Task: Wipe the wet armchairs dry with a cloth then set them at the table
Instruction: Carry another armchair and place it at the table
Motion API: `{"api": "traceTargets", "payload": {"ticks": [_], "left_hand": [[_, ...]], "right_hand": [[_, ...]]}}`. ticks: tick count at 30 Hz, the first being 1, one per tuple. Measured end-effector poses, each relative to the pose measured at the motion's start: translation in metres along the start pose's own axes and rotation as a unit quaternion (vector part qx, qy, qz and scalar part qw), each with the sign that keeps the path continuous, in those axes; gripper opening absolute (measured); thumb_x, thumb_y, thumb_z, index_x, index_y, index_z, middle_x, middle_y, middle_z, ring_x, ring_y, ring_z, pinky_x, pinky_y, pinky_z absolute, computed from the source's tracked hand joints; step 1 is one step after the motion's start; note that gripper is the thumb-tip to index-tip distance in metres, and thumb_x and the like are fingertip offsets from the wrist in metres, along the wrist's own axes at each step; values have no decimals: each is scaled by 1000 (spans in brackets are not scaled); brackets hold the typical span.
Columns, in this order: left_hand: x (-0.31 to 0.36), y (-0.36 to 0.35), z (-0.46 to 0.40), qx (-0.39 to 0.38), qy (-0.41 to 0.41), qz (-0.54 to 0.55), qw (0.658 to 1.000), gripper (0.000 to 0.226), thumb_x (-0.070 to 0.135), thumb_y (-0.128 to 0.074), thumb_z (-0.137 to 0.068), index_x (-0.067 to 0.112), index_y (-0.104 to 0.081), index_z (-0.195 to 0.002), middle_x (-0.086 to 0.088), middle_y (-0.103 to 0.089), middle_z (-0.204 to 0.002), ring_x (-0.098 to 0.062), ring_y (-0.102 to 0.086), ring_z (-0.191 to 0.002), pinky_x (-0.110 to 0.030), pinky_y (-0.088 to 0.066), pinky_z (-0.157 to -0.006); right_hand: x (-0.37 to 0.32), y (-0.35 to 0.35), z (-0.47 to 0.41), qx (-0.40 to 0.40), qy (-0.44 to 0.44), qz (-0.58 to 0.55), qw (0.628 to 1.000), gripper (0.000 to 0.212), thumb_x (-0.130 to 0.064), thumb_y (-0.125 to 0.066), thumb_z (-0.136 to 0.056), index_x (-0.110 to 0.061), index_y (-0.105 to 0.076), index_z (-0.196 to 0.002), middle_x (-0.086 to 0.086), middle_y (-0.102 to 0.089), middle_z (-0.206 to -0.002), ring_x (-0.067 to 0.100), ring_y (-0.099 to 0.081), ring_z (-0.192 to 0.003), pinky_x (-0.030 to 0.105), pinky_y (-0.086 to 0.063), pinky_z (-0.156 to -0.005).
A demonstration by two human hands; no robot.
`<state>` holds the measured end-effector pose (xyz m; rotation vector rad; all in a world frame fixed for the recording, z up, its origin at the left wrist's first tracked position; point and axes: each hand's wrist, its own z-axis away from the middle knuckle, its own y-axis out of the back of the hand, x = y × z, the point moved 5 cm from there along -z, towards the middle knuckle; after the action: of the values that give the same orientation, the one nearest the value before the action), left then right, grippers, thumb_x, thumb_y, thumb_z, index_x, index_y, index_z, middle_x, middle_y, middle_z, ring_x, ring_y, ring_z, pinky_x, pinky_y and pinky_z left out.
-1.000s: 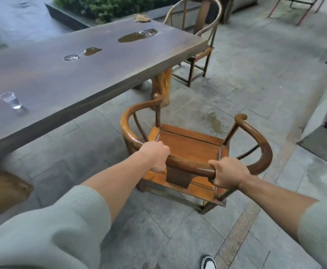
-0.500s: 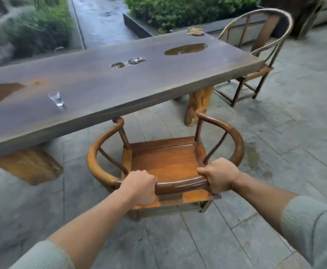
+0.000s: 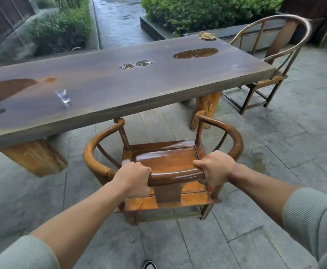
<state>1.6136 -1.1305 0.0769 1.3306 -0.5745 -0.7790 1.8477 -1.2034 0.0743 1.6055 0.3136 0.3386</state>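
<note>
Both hands [image 3: 133, 178] round armchair [image 3: 164, 162] rail; glass [image 3: 62, 95] seemingly holding water.

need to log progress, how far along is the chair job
Looks done: one armchair stands at the table's end. In hand: both hands, left hand and right hand, grip the near armchair's top rail, facing the table. Left: push it in. The cloth lies on the table.
</note>
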Motion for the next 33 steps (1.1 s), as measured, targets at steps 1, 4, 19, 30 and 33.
{"api": "traceTargets", "payload": {"ticks": [1, 4, 19, 30, 33], "left_hand": [[1, 2, -1, 4, -1, -2, 1000, 16, 43, -53, -65, 27, -50, -66, 9, -50, -58, -11, -46, -49, -26, -40, -52], [0, -2, 1, -2, 5, -2, 1000, 19, 44, -52, -65, 28, -44, -61, 12, -50, -55, -10, -46, -45, -23, -40, -47], [30, -9, 27, -156, 66, 52, 984, 30, 56, -60, -57, 26, -59, -62, 9, -60, -59, -8, -57, -51, -23, -42, -44], [35, -18, 33, -39, 115, -12, 992, 30, 59, -56, -63, 29, -57, -61, 13, -55, -55, -8, -54, -48, -25, -48, -48], [41, -17, 34, -14, 107, -24, 994, 30, 58, -55, -63, 28, -55, -60, 12, -53, -54, -10, -53, -49, -26, -46, -50]], "right_hand": [[2, 3, 0, 10, 2, -1, 1000, 24, -54, -44, -69, -32, -38, -75, -5, -60, -60, 25, -59, -52, 26, -31, -49], [1, 1, 0, 12, 24, -3, 1000, 22, -51, -47, -73, -31, -39, -76, -4, -59, -59, 25, -57, -50, 28, -37, -45], [-27, -14, 33, -93, 29, -50, 994, 21, -46, -55, -80, -30, -42, -82, -9, -51, -63, 20, -54, -55, 29, -43, -52], [-7, -23, 43, -16, 5, -11, 1000, 24, -52, -46, -74, -28, -42, -70, -11, -43, -52, 20, -48, -46, 27, -33, -49], [-4, -28, 46, -15, 10, 0, 1000, 24, -52, -47, -75, -28, -44, -73, -9, -51, -56, 23, -54, -49, 29, -43, -48]]}}
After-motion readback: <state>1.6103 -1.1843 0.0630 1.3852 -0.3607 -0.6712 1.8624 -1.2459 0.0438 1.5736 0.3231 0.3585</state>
